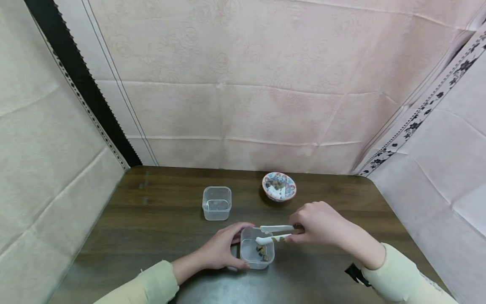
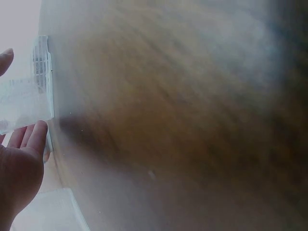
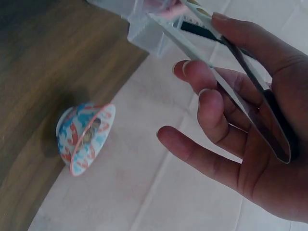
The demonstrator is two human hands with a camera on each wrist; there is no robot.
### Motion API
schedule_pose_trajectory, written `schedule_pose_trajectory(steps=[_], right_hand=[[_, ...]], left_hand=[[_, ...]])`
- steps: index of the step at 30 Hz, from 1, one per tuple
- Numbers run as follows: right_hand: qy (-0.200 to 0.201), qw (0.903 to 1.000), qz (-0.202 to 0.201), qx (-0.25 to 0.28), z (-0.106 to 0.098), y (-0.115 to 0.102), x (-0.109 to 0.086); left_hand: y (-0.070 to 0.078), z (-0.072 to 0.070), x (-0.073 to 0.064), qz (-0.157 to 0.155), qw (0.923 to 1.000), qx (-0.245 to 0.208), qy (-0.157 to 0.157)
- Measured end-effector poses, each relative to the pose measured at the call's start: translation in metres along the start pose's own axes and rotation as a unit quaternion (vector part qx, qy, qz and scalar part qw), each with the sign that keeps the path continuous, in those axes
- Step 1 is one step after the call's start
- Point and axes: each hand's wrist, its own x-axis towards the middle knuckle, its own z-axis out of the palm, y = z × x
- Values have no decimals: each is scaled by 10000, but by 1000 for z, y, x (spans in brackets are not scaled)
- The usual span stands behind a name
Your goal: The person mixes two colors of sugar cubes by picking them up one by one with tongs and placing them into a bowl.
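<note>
My left hand (image 1: 220, 250) holds a clear plastic container (image 1: 255, 265) at its left side, thumb by the near corner and fingers round the far one. Several small brown pieces (image 1: 262, 252) lie inside. My right hand (image 1: 320, 223) grips tongs (image 1: 276, 228) with white, leaf-patterned arms, pinched between thumb and fingers. The tongs' tips stand apart over the container, with nothing visible between them. In the right wrist view the little finger (image 3: 185, 149) sticks out away from the tongs. Only part of the left hand (image 2: 21, 166) and container (image 2: 24, 101) shows in the left wrist view.
A second clear container (image 1: 217, 214) stands farther back on the wooden table (image 1: 163, 211). Near the back edge sits a patterned bowl (image 3: 67, 139) with white and brown pieces in it. Pale cloth (image 1: 247, 109) hangs behind the table and along both sides.
</note>
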Motion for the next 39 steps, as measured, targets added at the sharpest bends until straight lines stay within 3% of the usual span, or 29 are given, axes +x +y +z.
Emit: schedule_pose_trajectory(steps=[10, 18, 23, 32, 39], right_hand=[[-178, 9964, -324, -763, 10, -18, 14], [-371, 9840, -339, -1707, 17, -31, 26], [-247, 9777, -477, -2032, 21, -35, 33], [-297, 9777, -516, -2014, 21, -42, 40], [-13, 9809, -560, -1864, 23, -35, 35]], left_hand=[[1, 1, -1, -30, 10000, 2, -22], [1, 0, -1, -50, 10000, 0, -25], [-1, 0, 0, -25, 10000, 5, -44], [-3, -1, 1, 106, 9999, 1, -47], [-1, 0, 0, 26, 10000, -55, -48]])
